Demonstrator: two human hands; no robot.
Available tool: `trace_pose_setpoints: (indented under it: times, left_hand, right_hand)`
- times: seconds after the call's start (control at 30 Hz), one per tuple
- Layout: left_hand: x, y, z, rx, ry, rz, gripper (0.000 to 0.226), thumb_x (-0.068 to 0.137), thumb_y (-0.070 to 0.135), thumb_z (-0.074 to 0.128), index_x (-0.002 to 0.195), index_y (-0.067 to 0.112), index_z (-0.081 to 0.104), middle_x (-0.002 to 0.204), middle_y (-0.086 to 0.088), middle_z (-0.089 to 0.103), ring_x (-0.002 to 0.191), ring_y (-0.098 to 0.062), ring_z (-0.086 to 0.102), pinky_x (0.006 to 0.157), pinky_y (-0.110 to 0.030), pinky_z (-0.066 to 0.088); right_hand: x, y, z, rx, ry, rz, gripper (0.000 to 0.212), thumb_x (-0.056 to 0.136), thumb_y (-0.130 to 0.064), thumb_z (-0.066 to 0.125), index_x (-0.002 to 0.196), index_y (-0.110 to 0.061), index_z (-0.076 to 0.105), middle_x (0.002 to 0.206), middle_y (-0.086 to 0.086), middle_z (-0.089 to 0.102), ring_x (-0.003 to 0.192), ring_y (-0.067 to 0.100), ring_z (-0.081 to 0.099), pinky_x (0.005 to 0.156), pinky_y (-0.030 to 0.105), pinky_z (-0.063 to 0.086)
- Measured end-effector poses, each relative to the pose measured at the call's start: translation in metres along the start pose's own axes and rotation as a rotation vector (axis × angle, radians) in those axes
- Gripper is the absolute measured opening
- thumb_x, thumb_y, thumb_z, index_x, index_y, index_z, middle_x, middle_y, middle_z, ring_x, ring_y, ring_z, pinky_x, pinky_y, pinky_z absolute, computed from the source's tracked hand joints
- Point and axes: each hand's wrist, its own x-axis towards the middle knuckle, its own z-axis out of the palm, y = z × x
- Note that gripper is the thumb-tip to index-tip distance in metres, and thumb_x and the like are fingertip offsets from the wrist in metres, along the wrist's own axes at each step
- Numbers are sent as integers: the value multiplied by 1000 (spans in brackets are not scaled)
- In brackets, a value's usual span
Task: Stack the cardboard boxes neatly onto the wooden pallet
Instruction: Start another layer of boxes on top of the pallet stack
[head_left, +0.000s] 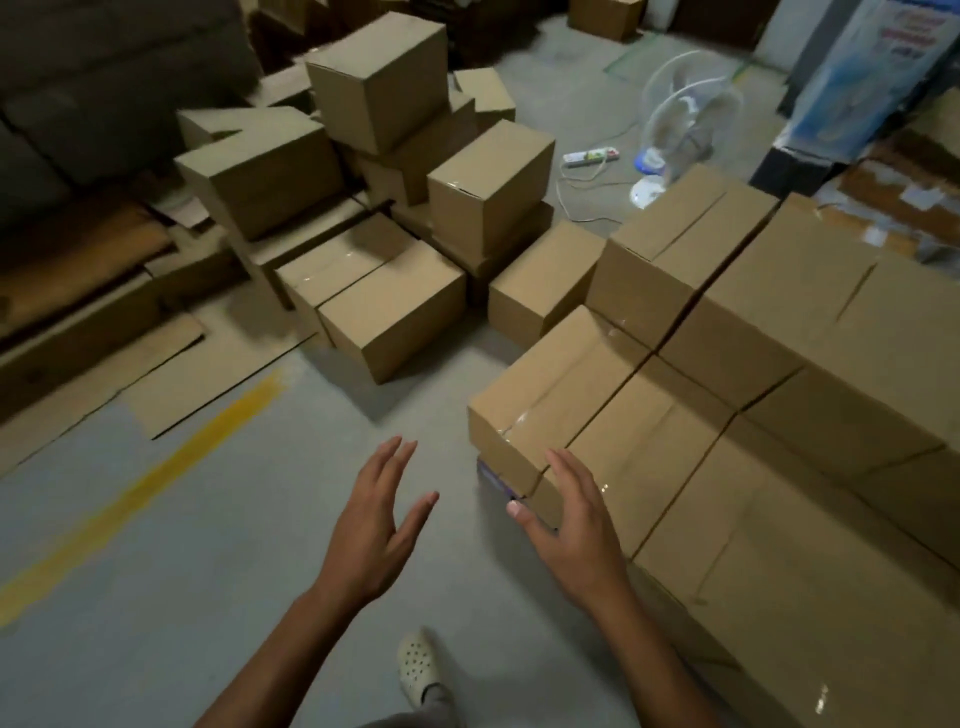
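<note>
- Grey concrete floor (156, 597), with a yellow line (156, 483) painted slantwise across its left part
- Stack (753, 415) of taped boxes on the right, packed side by side in tight rows, the far rows a tier higher than the near ones; a purple edge (491, 475) shows under its near left corner, and what that edge belongs to is hidden
- Pile (395, 208) of loose boxes in the middle distance, heaped unevenly, some tilted, the nearest ones sitting on the floor well apart from the stack
- Flat sheet (208, 374) of cardboard on the floor, left of the pile
- White fan (685, 124) standing on the floor beyond the stack
- Right hand (571, 525), fingers straight and spread, grasping nothing, at the stack's near corner; contact cannot be told
- Left hand (374, 525), likewise released, above bare floor
- White shoe (418, 670) below the hands
- Power strip (592, 156) left of the fan
</note>
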Motion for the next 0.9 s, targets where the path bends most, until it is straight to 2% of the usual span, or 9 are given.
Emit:
trace_pose_setpoints:
  times: [0.17,0.3,0.4,0.47,0.57,0.67,0.8,0.9]
  left_hand:
    - [64,-45,-58,6,63,5,78,92,72,33,154,25,35,160,1,35,149,-16,29,116,-39,34]
    - [121,-67,-80,8,96,-3,75,93,68,35,155,25,34,160,0,34,148,-17,29,116,-42,35]
    - [171,-77,-91,-9,119,-5,76,91,69,35,155,27,33,161,0,32,149,-17,29,116,-41,33]
    - [209,-83,-98,-13,136,2,77,91,69,34,155,27,32,162,0,32,148,-17,28,115,-38,32]
    - [265,-87,-110,-8,150,-15,80,90,70,32,156,26,31,163,0,30,148,-17,28,115,-39,32]
    - [322,-82,-128,-9,171,-24,78,91,69,34,156,26,30,163,0,29,148,-17,28,115,-41,32]
    - [401,-77,-151,-7,185,-3,69,95,57,42,156,27,30,163,-1,28,149,-18,27,115,-43,31]
    - [456,-77,-160,-16,172,31,71,95,61,39,156,26,30,163,-2,29,148,-18,28,115,-43,32]
  right_hand:
    - [63,-56,36,3,-14,-49,76,92,-52,62,156,-35,25,164,-8,23,149,13,25,115,33,36]
    - [120,-81,51,-8,-8,-66,76,90,-55,61,155,-36,27,164,-8,24,148,12,27,111,30,38]
    - [173,-96,60,-6,-12,-81,78,86,-63,55,155,-37,27,164,-9,24,148,12,27,113,36,42]
    - [214,-104,64,2,-7,-107,76,89,-59,58,155,-35,28,164,-9,24,148,12,27,112,35,42]
    - [275,-119,63,12,-10,-135,73,92,-51,62,155,-35,28,164,-8,23,148,11,26,110,29,37]
    - [332,-138,53,32,-11,-152,73,92,-51,62,154,-37,28,164,-10,22,148,12,27,111,33,39]
    - [407,-165,36,3,-4,-176,71,94,-48,62,155,-36,28,164,-10,22,148,11,27,111,34,41]
    - [454,-178,29,14,26,-175,70,94,-47,63,155,-35,30,163,-9,24,148,10,27,112,35,40]
